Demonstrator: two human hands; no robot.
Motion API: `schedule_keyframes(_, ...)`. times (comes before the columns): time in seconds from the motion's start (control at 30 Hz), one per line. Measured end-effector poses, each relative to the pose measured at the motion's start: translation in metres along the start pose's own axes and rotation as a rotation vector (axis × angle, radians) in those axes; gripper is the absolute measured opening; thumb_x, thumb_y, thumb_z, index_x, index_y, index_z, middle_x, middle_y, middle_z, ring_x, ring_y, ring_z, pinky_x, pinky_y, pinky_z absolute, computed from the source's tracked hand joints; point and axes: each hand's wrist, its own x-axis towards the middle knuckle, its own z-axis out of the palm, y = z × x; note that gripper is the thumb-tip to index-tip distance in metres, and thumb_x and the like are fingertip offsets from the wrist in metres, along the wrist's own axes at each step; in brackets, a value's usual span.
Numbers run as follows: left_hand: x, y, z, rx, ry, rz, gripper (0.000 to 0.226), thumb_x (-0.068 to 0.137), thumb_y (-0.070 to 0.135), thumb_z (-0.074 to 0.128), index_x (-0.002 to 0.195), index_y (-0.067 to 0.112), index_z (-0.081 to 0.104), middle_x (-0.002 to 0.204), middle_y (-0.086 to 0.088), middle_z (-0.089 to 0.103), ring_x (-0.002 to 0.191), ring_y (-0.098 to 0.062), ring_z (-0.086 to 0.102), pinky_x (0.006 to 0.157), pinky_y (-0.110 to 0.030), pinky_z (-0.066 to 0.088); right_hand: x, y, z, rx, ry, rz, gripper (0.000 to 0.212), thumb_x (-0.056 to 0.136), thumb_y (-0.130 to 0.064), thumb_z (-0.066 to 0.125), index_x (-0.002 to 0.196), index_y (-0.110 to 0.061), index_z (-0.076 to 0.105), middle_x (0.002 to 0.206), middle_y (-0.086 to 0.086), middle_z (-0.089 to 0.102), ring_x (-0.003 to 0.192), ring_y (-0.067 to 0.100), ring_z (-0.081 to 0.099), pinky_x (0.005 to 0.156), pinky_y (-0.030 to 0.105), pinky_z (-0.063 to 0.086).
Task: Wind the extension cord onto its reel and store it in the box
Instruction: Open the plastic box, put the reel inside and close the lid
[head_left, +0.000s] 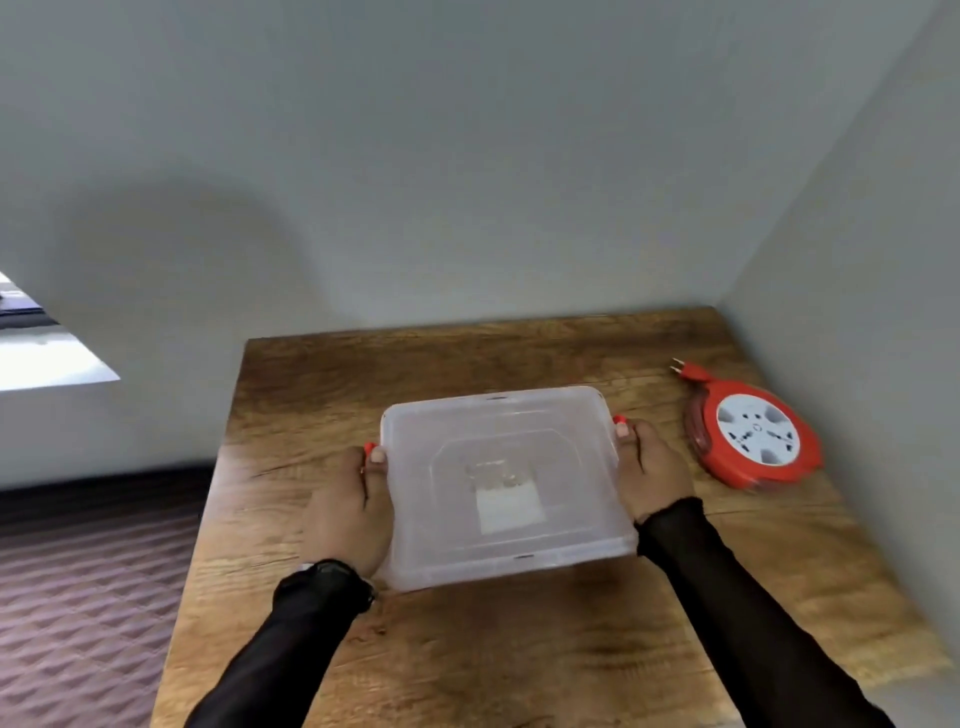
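Note:
A clear plastic box (498, 441) with its lid on sits in the middle of the wooden table (322, 395). My left hand (348, 514) grips its left side and my right hand (649, 467) grips its right side, thumbs by the small red latches. To the right lies the red extension cord reel (756, 439) with a white socket face, flat on the table. The cord looks wound on it, and the red plug (688, 370) sticks out at the reel's far left. The reel lies apart from both hands.
Grey walls close the table's far side and right side. The table's left edge drops to a patterned carpet floor (78, 597). A bright window opening (36, 353) shows at the far left.

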Motion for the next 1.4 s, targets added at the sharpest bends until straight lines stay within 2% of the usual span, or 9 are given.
schedule_keyframes(0.1,0.006,-0.015,0.002,-0.241,-0.071,-0.194,0.047,0.094,0.047,0.032,0.075,0.013,0.058,0.066,-0.009,0.063,0.059,-0.029,0.062,0.050,-0.038,0.053,0.013,0.007,-0.001,0.095,-0.024,0.129,0.038,0.101,-0.028,0.034,0.118,-0.005,0.060,0.116,0.016,0.063,0.109,0.033,0.056,0.081,0.030,0.036)
schedule_keyframes(0.23,-0.001,-0.016,0.004,-0.423,-0.167,-0.290,0.046,0.099,0.031,0.038,0.063,0.006,0.051,0.050,-0.009,0.048,0.035,-0.017,0.043,0.035,-0.019,0.032,0.023,0.002,-0.012,0.154,-0.219,0.340,0.034,0.099,-0.024,0.039,0.119,-0.004,0.058,0.121,0.016,0.061,0.093,0.027,0.056,0.079,0.029,0.035)
schedule_keyframes(0.4,0.002,-0.025,0.013,-0.573,-0.173,-0.342,0.043,0.098,0.024,0.043,0.058,0.009,0.045,0.047,-0.004,0.044,0.042,-0.018,0.040,0.041,-0.023,0.030,0.016,-0.058,-0.006,-0.364,0.077,-0.335,0.042,0.093,-0.022,0.049,0.133,-0.009,0.046,0.130,0.016,0.055,0.120,0.033,0.049,0.097,0.039,0.038)
schedule_keyframes(0.53,0.002,-0.026,0.017,-0.613,-0.183,-0.307,0.052,0.097,0.016,0.046,0.045,0.017,0.041,0.039,0.005,0.043,0.041,-0.011,0.040,0.045,-0.022,0.031,-0.011,-0.127,0.063,-0.451,-0.264,-0.854,0.051,0.088,-0.029,0.037,0.138,-0.020,0.043,0.144,0.003,0.043,0.134,0.024,0.036,0.109,0.039,0.023)
schedule_keyframes(0.7,0.002,-0.023,0.015,-0.661,-0.189,-0.320,0.054,0.097,0.020,0.048,0.044,0.019,0.036,0.035,0.010,0.036,0.037,-0.007,0.031,0.046,-0.023,0.026,-0.007,-0.148,0.107,-0.563,-0.536,-0.857,0.066,0.070,-0.023,0.022,0.129,-0.021,0.052,0.136,0.001,0.049,0.129,0.020,0.040,0.106,0.035,0.016)
schedule_keyframes(0.87,0.004,-0.026,0.016,-0.639,-0.198,-0.318,0.064,0.096,0.029,0.049,0.033,0.021,0.039,0.036,0.010,0.037,0.044,-0.014,0.031,0.054,-0.029,0.026,0.006,-0.149,0.104,-0.640,-0.549,-1.028,0.049,0.079,0.003,0.047,0.123,-0.015,0.056,0.129,0.006,0.054,0.122,0.024,0.047,0.100,0.033,0.032)
schedule_keyframes(1.13,0.008,-0.030,0.005,-0.612,-0.245,-0.320,0.043,0.096,0.025,0.045,0.060,0.008,0.057,0.051,-0.002,0.059,0.047,-0.018,0.050,0.043,-0.019,0.037,0.000,-0.163,0.042,-0.398,-0.177,-1.374,0.040,0.067,0.010,0.047,0.099,-0.004,0.068,0.094,0.013,0.068,0.079,0.031,0.066,0.068,0.034,0.056)
schedule_keyframes(1.23,0.015,-0.029,-0.003,-0.608,-0.204,-0.378,0.033,0.096,0.030,0.046,0.107,0.005,0.063,0.094,-0.012,0.071,0.079,-0.027,0.066,0.066,-0.031,0.052,0.004,-0.172,-0.003,-0.346,-0.027,-1.413,0.051,0.068,-0.005,0.028,0.099,-0.003,0.068,0.095,0.014,0.068,0.086,0.028,0.064,0.077,0.031,0.050)
schedule_keyframes(1.4,0.027,0.016,-0.027,-0.234,0.133,0.002,0.038,0.092,0.038,0.052,0.119,0.011,0.052,0.119,-0.006,0.057,0.112,-0.025,0.052,0.093,-0.038,0.042,0.017,-0.167,-0.071,-0.274,0.285,-1.274,0.050,0.075,0.000,0.027,0.105,0.001,0.067,0.103,0.020,0.067,0.097,0.034,0.064,0.089,0.034,0.045)
